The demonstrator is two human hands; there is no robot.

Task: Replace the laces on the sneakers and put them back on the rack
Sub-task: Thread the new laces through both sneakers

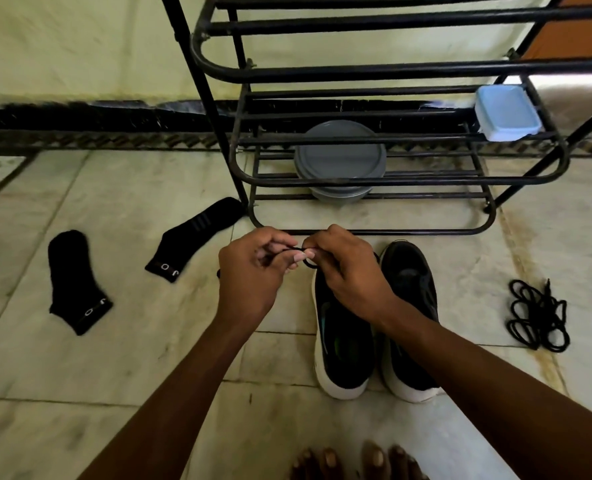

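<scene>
Both my left hand (253,271) and right hand (346,271) pinch the limp black lace (299,250), center frame; grip near its stiff tip.

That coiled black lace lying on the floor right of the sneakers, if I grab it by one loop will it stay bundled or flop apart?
The coiled black lace is probably limp: its loops sag flat on the floor in uneven curves. No tie shows around it, so lifting one loop would likely let the rest trail and unravel. It looks thin and light, so a pinch should do.
</scene>
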